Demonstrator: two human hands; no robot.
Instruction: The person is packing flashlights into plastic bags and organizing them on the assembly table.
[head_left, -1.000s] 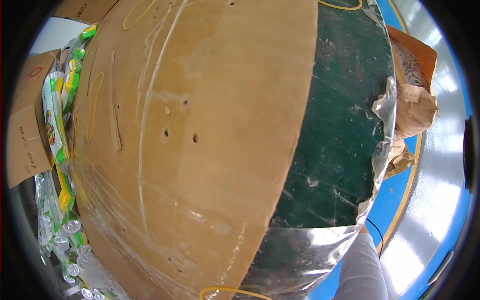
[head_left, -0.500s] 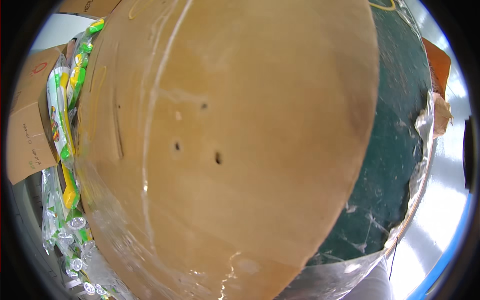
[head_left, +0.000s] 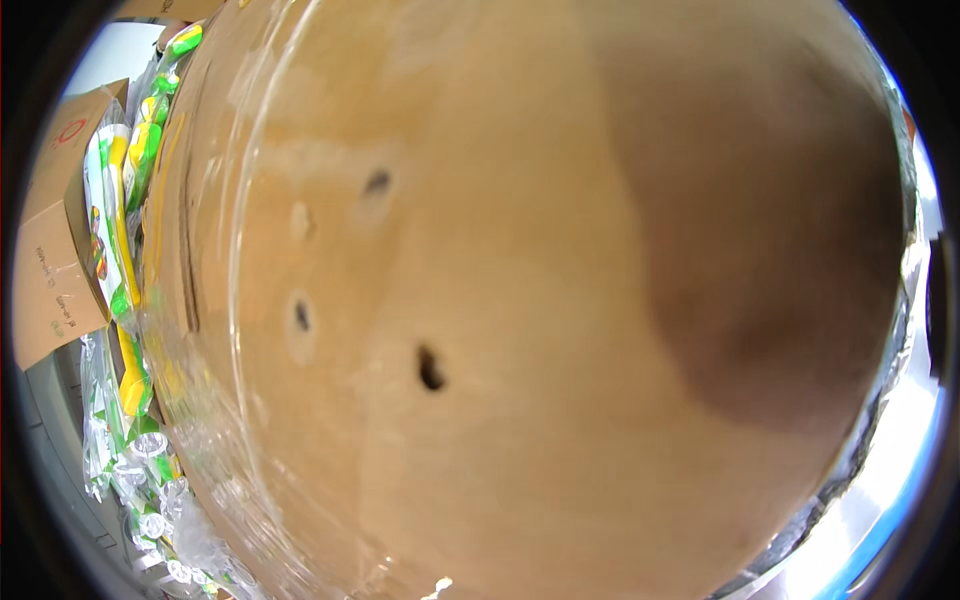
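Note:
A brown board or cardboard sheet [head_left: 500, 260] fills most of the view, very close up. Three dark spots mark its middle, the largest being a black hole-like mark [head_left: 431, 369]. Clear plastic film [head_left: 225, 470] with shiny creases covers its left side. A broad, blurred shadow [head_left: 780, 250] darkens the right part. Neither my left hand nor my right hand shows, so what they hold or touch is hidden.
Clear bags of green, yellow and white packaged items [head_left: 122, 220] line the left edge. Beyond them stands an open cardboard box [head_left: 62, 250]. Clear round plastic pieces [head_left: 150, 445] lie lower left. A bright, shiny floor [head_left: 850, 540] shows at right.
The brown surface has come closer and spreads further right, hiding the dark green surface there. Its spots look larger, and a dark shadow now lies on the right.

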